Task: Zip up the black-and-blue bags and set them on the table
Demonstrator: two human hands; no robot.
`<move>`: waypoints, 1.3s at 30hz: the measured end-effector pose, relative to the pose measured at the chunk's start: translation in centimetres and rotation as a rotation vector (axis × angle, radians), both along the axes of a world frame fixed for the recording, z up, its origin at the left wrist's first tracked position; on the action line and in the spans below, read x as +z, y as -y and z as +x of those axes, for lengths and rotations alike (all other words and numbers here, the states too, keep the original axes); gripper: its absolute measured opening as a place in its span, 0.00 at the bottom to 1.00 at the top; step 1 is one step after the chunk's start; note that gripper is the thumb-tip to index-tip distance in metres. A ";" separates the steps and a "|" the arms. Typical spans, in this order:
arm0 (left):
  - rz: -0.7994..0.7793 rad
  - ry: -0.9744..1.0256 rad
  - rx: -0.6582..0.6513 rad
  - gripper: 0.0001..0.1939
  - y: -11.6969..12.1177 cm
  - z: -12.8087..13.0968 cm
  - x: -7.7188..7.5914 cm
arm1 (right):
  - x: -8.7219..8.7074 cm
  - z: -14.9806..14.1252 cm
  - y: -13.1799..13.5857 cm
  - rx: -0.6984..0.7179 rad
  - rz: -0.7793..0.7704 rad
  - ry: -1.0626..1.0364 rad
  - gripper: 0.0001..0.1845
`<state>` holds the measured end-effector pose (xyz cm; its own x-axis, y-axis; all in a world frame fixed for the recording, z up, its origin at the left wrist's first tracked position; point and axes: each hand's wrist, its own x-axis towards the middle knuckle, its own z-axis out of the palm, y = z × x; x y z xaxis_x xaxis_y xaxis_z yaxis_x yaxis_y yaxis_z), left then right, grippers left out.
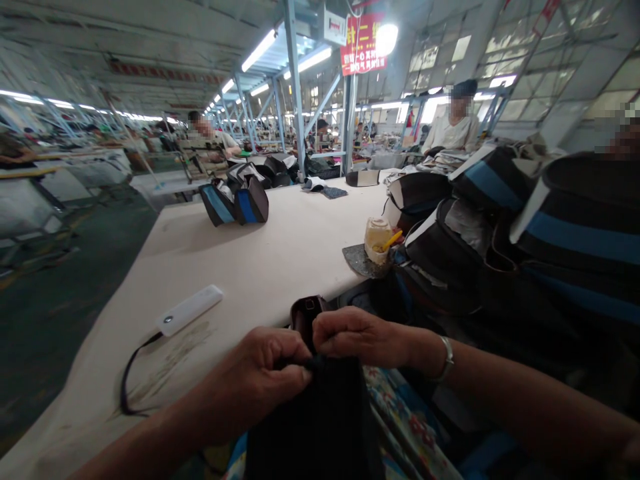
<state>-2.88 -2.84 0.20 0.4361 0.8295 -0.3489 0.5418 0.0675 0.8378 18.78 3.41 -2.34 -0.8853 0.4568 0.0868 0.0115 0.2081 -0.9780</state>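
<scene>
Across my lap lies a black workpiece of fabric or leather; its full shape is lost in the dark. My left hand pinches its upper edge between thumb and forefinger. Close beside it, my right hand has its fingers curled shut at the same edge, and a bracelet circles that wrist. What exactly the right fingertips grip is hidden. Just beyond the hands, at the table's front edge, a shiny dark brown piece with a small square mark sticks up.
A white device with a black strap lies on the pale table. A pot with a yellow-handled tool stands on a grey scrap. Striped dark pieces sit at the back; more pile up rightward. A person is beyond.
</scene>
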 end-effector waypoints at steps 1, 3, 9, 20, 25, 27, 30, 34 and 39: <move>0.016 -0.018 0.007 0.10 0.0 0.0 0.1 | 0.2 0.0 0.2 -0.024 0.040 0.024 0.12; 0.068 -0.055 0.009 0.10 0.0 0.1 0.2 | 0.3 -0.2 0.6 -0.086 0.152 0.083 0.13; 0.258 -0.127 -0.040 0.11 0.1 0.6 -0.2 | -0.9 -1.3 1.8 -0.302 0.257 0.102 0.06; -0.018 0.012 -0.145 0.20 -1.2 -0.7 -0.1 | -2.2 0.7 2.7 -0.178 1.377 0.041 0.08; 0.004 -0.066 -0.160 0.18 -0.6 -0.2 -0.2 | -1.6 1.5 3.5 -0.197 1.147 -0.043 0.09; 0.070 -0.068 -0.147 0.16 -0.1 0.2 0.2 | -0.8 1.8 3.3 -0.277 0.782 -0.112 0.09; 0.208 -0.094 -0.142 0.14 0.5 1.0 0.8 | 0.7 2.1 2.2 -0.221 0.452 -0.047 0.12; 0.307 -0.116 -0.146 0.14 0.8 1.5 1.0 | 1.6 1.7 1.1 0.041 0.481 -0.016 0.08; 0.176 -0.097 -0.184 0.20 -0.2 -0.2 0.0 | -0.2 1.0 1.8 -0.083 0.746 -0.093 0.08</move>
